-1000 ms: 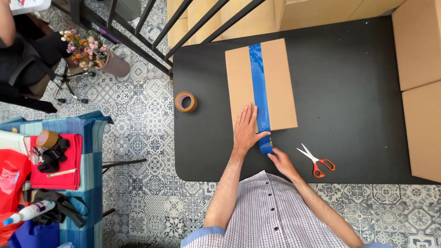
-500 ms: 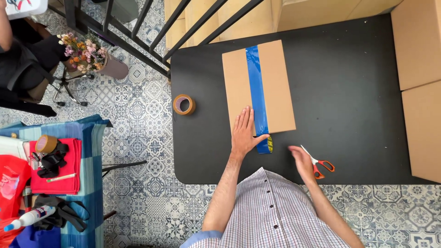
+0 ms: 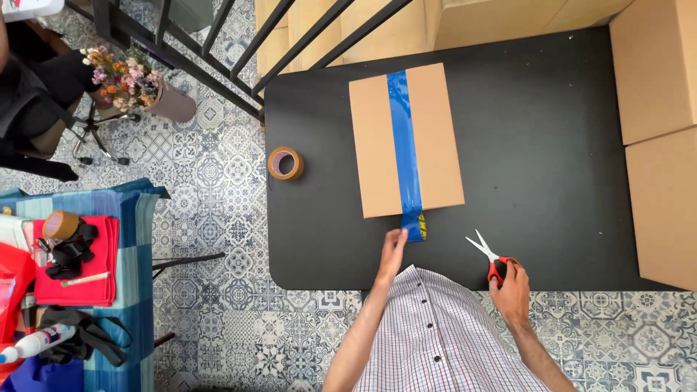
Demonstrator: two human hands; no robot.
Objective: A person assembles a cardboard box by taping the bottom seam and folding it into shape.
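One black table (image 3: 566,145) is bearing everything: a closed cardboard box (image 3: 374,145), contents hidden, with a blue tape strip (image 3: 404,145) running down its seam and overhanging the near edge. The left hand (image 3: 392,254), fingers extended, is pressing beside that loose end; the right hand (image 3: 512,283) is closing round red-handled scissors (image 3: 490,255). Judged step: trimming, calling for blades brought to the overhang. A brown tape roll (image 3: 285,162) is sitting apart.

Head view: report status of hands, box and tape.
Left hand open, fingertips at blue tape end. Right hand on red scissors, blades open. Cardboard box flat on black table. Nothing between.
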